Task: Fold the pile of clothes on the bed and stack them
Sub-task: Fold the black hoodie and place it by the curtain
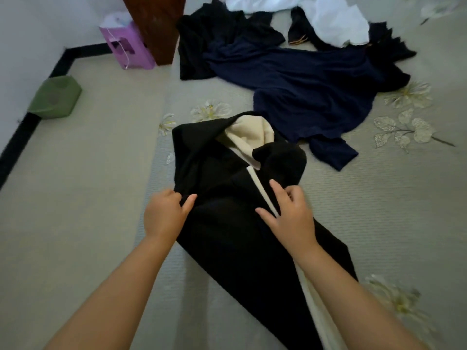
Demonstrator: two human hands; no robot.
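The black garment [227,198] lies on the bed [379,223] directly in front of the person. Its long axis runs from the lower right, where it is cut off by the bottom edge of the view, up to the upper left, where a cream lining [249,136] shows at its far end. A cream stripe [262,193] follows this same direction.

The left hand [164,213] pinches a fold of the black cloth at its left edge. The right hand [288,213] rests on the garment over the stripe with fingers bent; I cannot tell if it grips the cloth.

The left edge of the bed is just beside the garment. On the right side the sheet is free. Further away lie a navy garment [303,92], a black cloth [214,41] and a white cloth [328,18], partly cut off at the top.
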